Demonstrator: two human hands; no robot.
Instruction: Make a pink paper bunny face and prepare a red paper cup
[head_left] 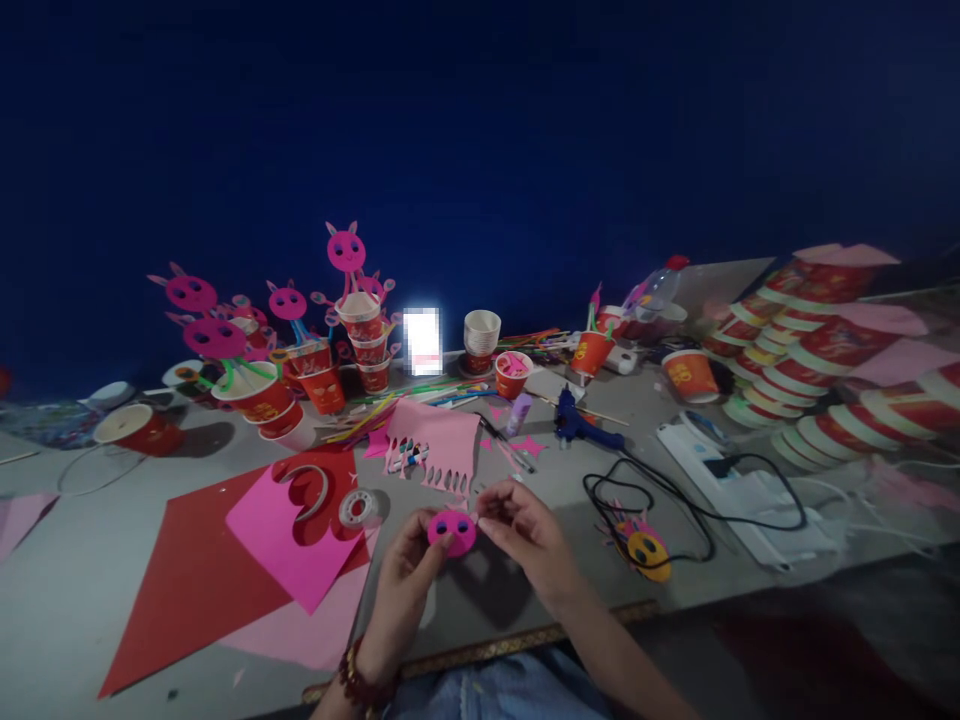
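A round bright-pink paper face (pixel 463 537) with two dark eyes is between my hands, just above the table's front edge. My left hand (pixel 405 575) is closed on its left side, the thumb lying over the front. At the face's upper right edge, my right hand (pixel 531 540) pinches with thumb and forefinger; a small pale bit shows at the fingertips, too small to name. Beyond them lies a light-pink paper sheet (pixel 435 430) with a row of cut-outs along its near edge and small printed pieces on it.
Red and pink paper (pixel 180 560) and a tape roll (pixel 358 508) lie left. Paper cups with pink paper figures (pixel 255 390) stand behind. A blue glue gun (pixel 581 425), its black cord, a power strip (pixel 720 500) and stacked cups (pixel 825 350) are to the right.
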